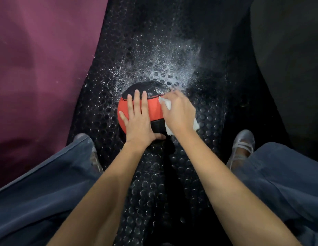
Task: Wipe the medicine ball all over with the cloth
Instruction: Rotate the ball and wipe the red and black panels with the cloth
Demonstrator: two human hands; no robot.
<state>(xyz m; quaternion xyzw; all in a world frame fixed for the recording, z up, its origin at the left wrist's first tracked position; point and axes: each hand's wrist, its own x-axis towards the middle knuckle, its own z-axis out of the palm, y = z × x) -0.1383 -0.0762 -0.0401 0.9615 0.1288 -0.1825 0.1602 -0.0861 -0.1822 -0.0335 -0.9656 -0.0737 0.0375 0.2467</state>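
Bare forearms; blue-grey trousers (pixel 39 192); grey strapped shoes (pixel 241 150).

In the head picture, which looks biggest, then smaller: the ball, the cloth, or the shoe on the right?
1. Ball, biggest.
2. Shoe.
3. Cloth, though the right hand hides most of it, so its place is unsure.

Black studded floor mat (pixel 154 183) carries the medicine ball (pixel 155 108) and white speckles (pixel 163 68).

Red-and-black medicine ball (pixel 154 105), white cloth (pixel 166 103), black studded mat (pixel 154 41).
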